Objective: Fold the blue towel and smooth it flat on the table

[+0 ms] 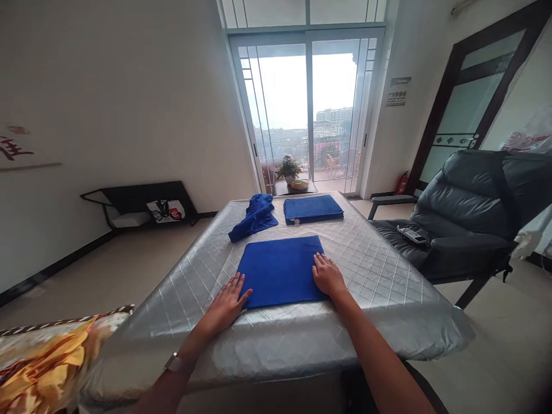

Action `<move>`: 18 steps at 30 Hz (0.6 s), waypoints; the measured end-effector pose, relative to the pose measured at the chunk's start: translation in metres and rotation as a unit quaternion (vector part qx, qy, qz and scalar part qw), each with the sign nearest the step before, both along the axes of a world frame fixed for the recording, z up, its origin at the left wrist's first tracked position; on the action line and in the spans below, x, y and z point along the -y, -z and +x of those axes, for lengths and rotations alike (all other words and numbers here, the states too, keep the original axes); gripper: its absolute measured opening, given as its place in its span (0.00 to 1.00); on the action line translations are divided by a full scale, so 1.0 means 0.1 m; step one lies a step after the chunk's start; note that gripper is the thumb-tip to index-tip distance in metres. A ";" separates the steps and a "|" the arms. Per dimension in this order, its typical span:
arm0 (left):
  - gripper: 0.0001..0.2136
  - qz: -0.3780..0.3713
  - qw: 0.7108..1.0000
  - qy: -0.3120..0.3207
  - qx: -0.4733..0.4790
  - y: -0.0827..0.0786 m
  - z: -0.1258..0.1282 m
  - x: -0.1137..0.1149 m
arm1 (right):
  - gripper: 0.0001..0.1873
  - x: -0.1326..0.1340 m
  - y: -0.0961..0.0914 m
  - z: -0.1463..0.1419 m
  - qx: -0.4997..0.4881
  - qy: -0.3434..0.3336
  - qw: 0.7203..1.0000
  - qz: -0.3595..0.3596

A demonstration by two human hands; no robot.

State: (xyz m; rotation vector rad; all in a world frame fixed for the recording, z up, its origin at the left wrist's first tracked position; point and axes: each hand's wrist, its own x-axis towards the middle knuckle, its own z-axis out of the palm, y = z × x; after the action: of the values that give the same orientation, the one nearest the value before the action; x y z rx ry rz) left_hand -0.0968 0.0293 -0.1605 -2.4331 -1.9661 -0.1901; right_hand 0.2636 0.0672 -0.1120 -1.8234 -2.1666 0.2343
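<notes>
A blue cloth (pixel 280 273), folded into a flat rectangle, lies on the silver quilted table cover (pixel 362 287) in front of me. My left hand (pixel 229 298) rests flat at its left edge, fingers stretched out and thumb on the cloth. At the right edge, my right hand (pixel 328 273) lies flat with its fingers over the fabric. Farther back sits a neat stack of folded blue cloths (pixel 314 208) with a small white tag at its front. To the left of that stack is a crumpled blue cloth (pixel 255 217).
A dark armchair (pixel 466 207) with a controller (pixel 413 234) on its seat stands to the right. At the lower left is a yellow cloth heap (pixel 52 368). Beyond the table, a potted plant (pixel 288 168) stands before glass doors. A black bench (pixel 142 201) lines the left wall.
</notes>
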 end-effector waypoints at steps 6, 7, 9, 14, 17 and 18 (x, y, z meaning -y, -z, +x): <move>0.38 0.019 0.999 -0.012 0.034 0.00 0.05 0.06 | 0.30 0.30 -0.08 -0.03 0.019 0.024 0.997 0.071; 0.37 0.026 0.999 -0.010 0.041 0.01 0.06 0.05 | 0.30 0.38 -0.07 -0.04 0.011 0.032 0.997 0.068; 0.36 0.039 0.998 -0.011 0.051 0.02 0.05 0.04 | 0.31 0.53 -0.04 -0.07 0.001 0.037 0.998 0.041; 0.36 0.057 0.995 -0.022 0.074 0.00 0.03 0.05 | 0.33 0.66 0.00 -0.12 -0.001 0.025 0.999 -0.035; 0.34 0.110 0.989 -0.019 0.092 -0.07 0.03 0.10 | 0.33 0.64 -0.01 -0.11 -0.008 0.026 0.998 -0.048; 0.33 0.133 0.986 -0.018 0.098 -0.10 0.06 0.12 | 0.33 0.63 -0.01 -0.11 -0.011 0.027 0.998 -0.049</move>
State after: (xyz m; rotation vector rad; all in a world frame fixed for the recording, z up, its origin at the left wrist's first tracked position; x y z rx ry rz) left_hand -0.0910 0.0173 -0.1507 -2.2833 -1.9066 -0.6675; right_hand 0.2527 0.0038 -0.1111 -1.9193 -2.1231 0.3528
